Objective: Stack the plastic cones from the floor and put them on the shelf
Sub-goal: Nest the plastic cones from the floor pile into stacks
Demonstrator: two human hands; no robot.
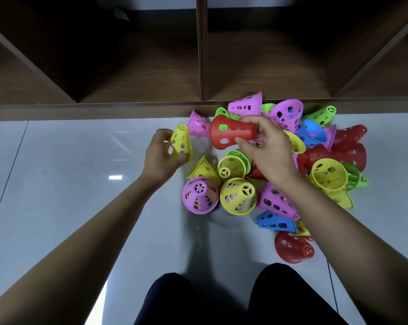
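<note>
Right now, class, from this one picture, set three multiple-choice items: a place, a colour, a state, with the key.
1. Where does the pile of perforated plastic cones lie? A on the grey tiled floor before the brown wooden shelf; B inside the shelf; C on a table.
2. The plastic cone in the left hand is: A red; B yellow; C blue.
3. The right hand: A lies flat on the floor; B grips a red plastic cone; C hangs idle.
Key: 1 A, cones lie on tiles at the shelf's base; 2 B, its fingers wrap a yellow cone; 3 B, fingers curl round the red cone.
</note>
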